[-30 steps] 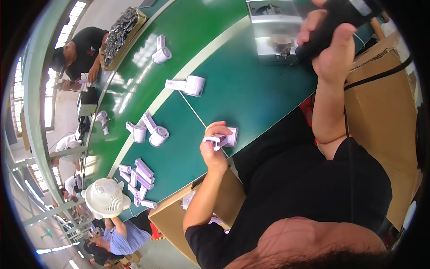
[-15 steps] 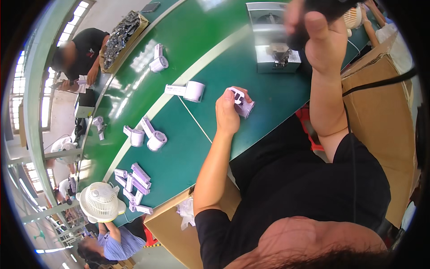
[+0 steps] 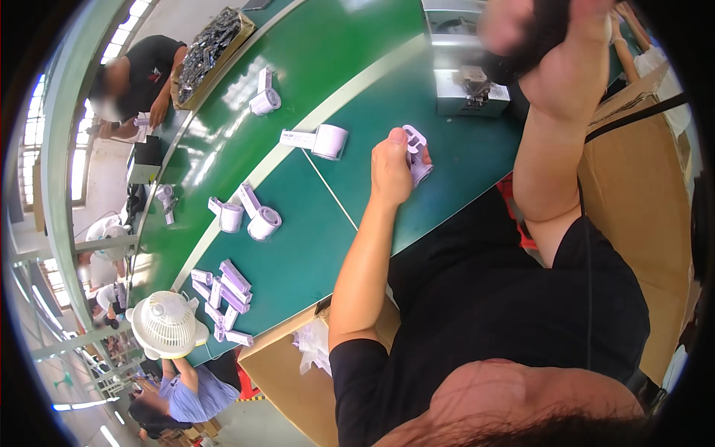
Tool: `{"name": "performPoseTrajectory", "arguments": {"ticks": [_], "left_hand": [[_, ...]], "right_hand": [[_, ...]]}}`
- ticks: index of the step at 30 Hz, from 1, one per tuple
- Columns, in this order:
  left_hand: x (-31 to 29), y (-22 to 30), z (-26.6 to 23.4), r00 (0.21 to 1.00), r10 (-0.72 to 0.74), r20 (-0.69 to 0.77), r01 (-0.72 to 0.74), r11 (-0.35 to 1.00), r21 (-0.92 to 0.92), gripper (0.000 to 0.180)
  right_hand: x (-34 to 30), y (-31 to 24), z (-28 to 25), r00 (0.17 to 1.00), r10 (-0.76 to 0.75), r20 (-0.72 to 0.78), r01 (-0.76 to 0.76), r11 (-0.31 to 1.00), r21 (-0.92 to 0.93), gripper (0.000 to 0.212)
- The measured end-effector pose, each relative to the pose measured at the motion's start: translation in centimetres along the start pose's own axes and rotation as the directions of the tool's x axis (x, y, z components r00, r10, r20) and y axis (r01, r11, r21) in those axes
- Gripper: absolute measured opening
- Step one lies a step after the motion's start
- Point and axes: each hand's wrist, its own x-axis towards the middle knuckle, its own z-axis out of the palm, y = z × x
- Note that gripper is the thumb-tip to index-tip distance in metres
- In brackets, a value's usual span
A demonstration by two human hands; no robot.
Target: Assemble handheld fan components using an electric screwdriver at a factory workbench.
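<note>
My left hand (image 3: pixel 392 170) is closed round a lilac plastic housing (image 3: pixel 419 171), with a white forked end standing up past the thumb. It is held above the green table. High at the right, my right hand (image 3: pixel 570 71) grips a black tool (image 3: pixel 535 45); blur and the picture's edge hide its kind. Nearest to the left hand lies another lilac housing with a round head (image 3: pixel 329 141). Further left are a second round-headed housing (image 3: pixel 264 223) and a smaller one beside it (image 3: pixel 230 217).
Several lilac handle pieces (image 3: pixel 223 298) lie in a pile near a white fan (image 3: pixel 165 325). A metal fixture (image 3: pixel 469 89) stands below the black tool. Cardboard boxes (image 3: pixel 633 223) flank me. Across the green belt (image 3: pixel 328 63) sit a box of metal parts (image 3: pixel 212 56) and a person.
My left hand has moved slightly up and right with the lilac housing, which has turned more upright. My right hand has shifted right and up with the black tool.
</note>
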Motion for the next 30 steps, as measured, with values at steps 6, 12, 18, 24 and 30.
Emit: {"name": "performPoseTrajectory", "arguments": {"ticks": [6,12,18,24,30], "left_hand": [[0.3,0.8,0.2,0.996,-0.089,-0.009,0.089,0.995,0.052,0.07],[0.6,0.6,-0.1,0.997,-0.073,0.002,0.072,0.99,0.119,0.071],[0.4,-0.2,-0.6,0.998,-0.052,0.03,0.053,0.998,-0.032,0.073],[0.3,-1.1,-0.7,0.999,-0.01,0.041,0.014,0.995,-0.1,0.075],[0.3,-1.4,-0.7,0.998,0.032,0.062,-0.031,0.999,-0.03,0.075]], "right_hand": [[2.3,1.1,5.6,0.995,-0.092,0.021,0.075,0.63,-0.773,0.072],[3.5,3.7,2.8,0.99,0.108,0.092,0.009,0.604,-0.797,0.061],[-0.3,3.7,2.6,0.931,0.296,-0.212,-0.33,0.44,-0.835,0.048],[-2.9,3.9,0.2,0.939,0.235,-0.253,-0.33,0.396,-0.857,0.046],[-3.0,3.9,-1.5,0.956,0.207,-0.206,-0.257,0.264,-0.93,0.045]]}}
